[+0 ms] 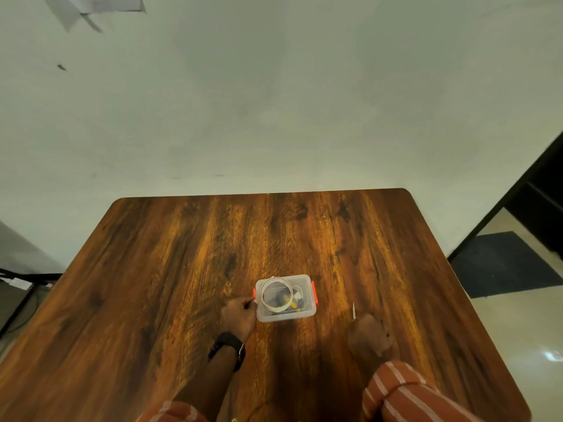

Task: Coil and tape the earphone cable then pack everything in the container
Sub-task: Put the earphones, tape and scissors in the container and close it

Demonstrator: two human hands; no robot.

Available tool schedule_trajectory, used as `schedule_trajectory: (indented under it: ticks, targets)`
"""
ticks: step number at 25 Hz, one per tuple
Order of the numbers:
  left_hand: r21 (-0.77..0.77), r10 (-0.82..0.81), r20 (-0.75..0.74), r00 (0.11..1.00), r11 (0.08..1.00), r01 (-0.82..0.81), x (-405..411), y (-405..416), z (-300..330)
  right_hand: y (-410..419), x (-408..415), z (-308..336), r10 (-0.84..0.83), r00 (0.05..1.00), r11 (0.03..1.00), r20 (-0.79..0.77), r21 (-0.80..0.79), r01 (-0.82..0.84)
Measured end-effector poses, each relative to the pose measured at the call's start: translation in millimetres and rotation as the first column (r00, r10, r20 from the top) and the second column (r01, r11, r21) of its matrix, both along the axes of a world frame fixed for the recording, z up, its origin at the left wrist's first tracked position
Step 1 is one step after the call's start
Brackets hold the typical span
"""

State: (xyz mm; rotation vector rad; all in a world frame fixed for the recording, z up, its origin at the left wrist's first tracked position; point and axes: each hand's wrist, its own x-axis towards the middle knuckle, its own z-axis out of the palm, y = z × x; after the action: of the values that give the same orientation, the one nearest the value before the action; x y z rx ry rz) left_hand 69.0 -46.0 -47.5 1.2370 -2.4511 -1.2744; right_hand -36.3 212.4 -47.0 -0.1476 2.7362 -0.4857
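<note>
A small clear plastic container (pixel 304 313) with red side latches sits on the wooden table near its front middle. A clear tape roll (pixel 264 295) rests at its left half; I cannot tell whether it is on the lid or inside. Dark, yellow and white items, likely the coiled earphones (pixel 285 298), show through the plastic. My left hand (pixel 239 315), with a black watch on its wrist, pinches at the container's left red latch (pixel 254 293). My right hand (pixel 370 333) is blurred, low over the table to the container's right, apart from it.
A thin white sliver (pixel 353 310) stands just beyond my right hand's fingertips; whether the hand holds it is unclear. The wooden table (pixel 182 254) runs back to a pale wall. A dark mat (pixel 502 263) lies on the floor at right.
</note>
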Motion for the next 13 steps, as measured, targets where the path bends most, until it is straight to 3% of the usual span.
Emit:
schedule_trajectory:
  ticks: [3,5,13]
  targets:
    - [-0.002,0.012,0.001,1.0,1.0,-0.012,0,1,1,0,-9,-1,0.009,0.999,1.0,0.05,-0.021,-0.008]
    - [-0.007,0.021,-0.005,1.0,1.0,-0.021,-1,1,0,0,-16,0,-0.011,0.99,0.993,0.141,-0.117,0.027]
    - [0.02,0.043,0.009,0.999,0.999,-0.043,-2,-2,-5,7,-26,2,0.006,0.993,1.0,0.119,0.013,-0.008]
